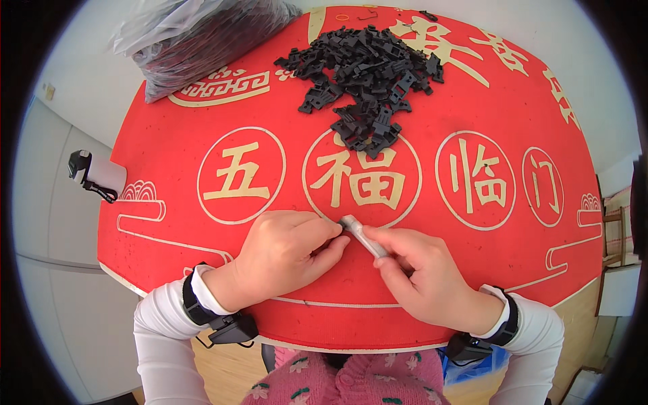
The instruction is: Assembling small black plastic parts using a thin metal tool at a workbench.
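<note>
My left hand [287,246] is closed in a pinch near the front middle of the red mat. Between its fingertips a small black plastic piece [342,223] shows only in part. A slim, pale grey, partly see-through stick-like tool [366,237] is gripped in my right hand [428,273]. Its upper end meets the black piece at the left fingertips; I cannot make out its exact kind. Beyond both hands lies a heap of black plastic clip-like parts [371,74], spilling towards me in a narrow tail.
A red mat [169,148] with gold characters and patterns covers the table. At the far left stands a grey plastic bag [202,50], filled with dark contents. A white cylinder with a black device and strap [104,174] sits by the left edge. Blue plastic [476,368] shows below the table.
</note>
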Action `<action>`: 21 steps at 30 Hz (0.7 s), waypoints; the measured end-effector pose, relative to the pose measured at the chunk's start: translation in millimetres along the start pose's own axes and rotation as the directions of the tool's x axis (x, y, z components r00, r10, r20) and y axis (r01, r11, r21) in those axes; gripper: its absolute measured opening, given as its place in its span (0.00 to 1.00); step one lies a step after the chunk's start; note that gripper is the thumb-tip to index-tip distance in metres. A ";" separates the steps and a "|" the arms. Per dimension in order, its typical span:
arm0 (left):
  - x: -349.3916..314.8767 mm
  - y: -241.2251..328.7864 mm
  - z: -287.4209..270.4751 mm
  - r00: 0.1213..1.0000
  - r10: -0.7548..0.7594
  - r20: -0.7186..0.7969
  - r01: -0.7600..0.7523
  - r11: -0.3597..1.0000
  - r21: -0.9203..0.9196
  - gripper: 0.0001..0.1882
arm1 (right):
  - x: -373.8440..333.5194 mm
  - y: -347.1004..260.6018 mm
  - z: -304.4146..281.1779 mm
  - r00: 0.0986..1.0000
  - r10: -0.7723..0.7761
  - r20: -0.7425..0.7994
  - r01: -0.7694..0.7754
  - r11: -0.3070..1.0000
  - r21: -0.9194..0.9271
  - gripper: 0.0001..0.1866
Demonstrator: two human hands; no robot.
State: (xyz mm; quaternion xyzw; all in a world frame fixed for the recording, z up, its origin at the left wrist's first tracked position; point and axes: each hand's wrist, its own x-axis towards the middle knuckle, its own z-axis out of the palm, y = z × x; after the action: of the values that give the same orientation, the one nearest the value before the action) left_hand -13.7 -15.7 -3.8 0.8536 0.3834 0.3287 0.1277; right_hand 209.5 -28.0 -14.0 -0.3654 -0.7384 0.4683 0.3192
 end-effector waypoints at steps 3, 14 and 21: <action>0.9 0.1 0.2 1.000 0.011 -0.004 -0.011 1.000 -0.004 0.08 | -0.4 -0.6 1.0 0.999 -0.032 0.003 0.032 0.999 -0.003 0.21; -2.8 2.0 -6.0 0.998 -0.012 0.056 0.007 0.996 0.086 0.08 | 5.3 -6.5 -10.8 0.954 0.244 0.174 -0.296 0.860 0.416 0.22; -0.9 5.9 -7.5 0.996 -0.026 0.080 0.017 0.993 0.119 0.10 | 0.6 5.9 -10.0 0.977 0.192 0.095 -0.214 0.885 0.414 0.22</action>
State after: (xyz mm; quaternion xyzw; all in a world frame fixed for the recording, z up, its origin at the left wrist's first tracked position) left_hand -15.8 -20.6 4.1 0.8681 0.4059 0.2690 0.0961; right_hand 218.8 -21.2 -15.8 -0.3508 -0.5855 0.6567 0.3206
